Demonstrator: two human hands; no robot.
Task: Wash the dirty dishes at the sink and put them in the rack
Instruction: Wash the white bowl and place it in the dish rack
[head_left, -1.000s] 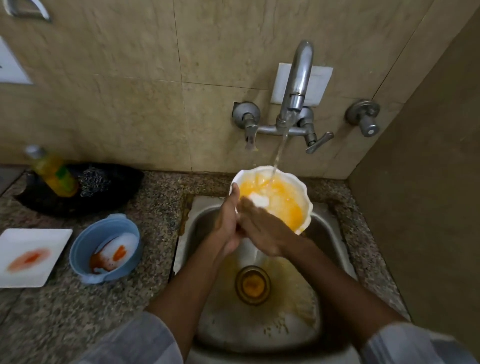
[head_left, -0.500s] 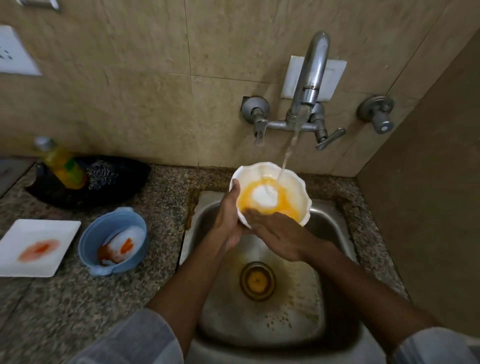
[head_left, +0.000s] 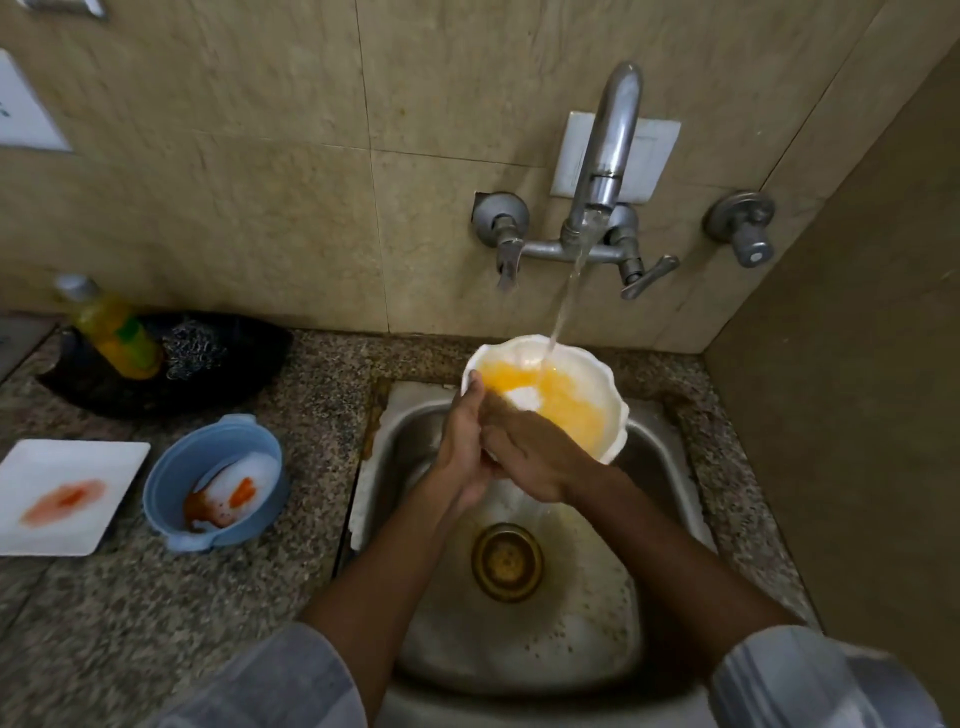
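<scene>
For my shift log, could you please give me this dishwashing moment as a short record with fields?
tap: running, stream falling into the white bowl
white bowl: tilted over the sink, orange residue inside
left hand: gripping the bowl's near rim
right hand: fingers inside the bowl
waiting on counter: blue bowl, stained; white square plate, red smear
supplies: soap bottle and steel scrubber in a black dish
rack: not in view

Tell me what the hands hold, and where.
The left hand grips the white bowl by its near-left rim. The right hand rests across the near rim, fingers inside.
</scene>
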